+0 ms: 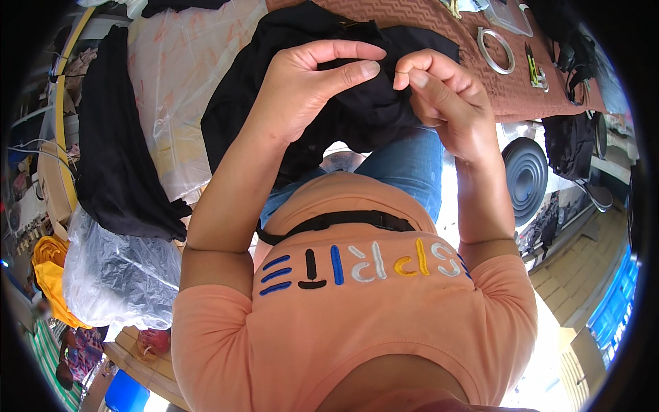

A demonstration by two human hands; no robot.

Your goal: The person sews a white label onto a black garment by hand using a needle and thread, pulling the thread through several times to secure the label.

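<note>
Both the left hand (302,82) and right hand (446,103), at twelve o'clock, pinch the soft, limp black garment (357,113), seemingly best gripped at its bunched edge.

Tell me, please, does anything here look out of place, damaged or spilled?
Nothing stands out. The left hand and right hand pinch a bunched black garment over the lap. The roll of tape lies flat on the brown table. No spill or tear shows.

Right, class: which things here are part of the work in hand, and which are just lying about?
In hand: left hand, right hand, black garment.
Lying about: metal ring, clear plastic sheet, second black cloth, grey bag.
</note>
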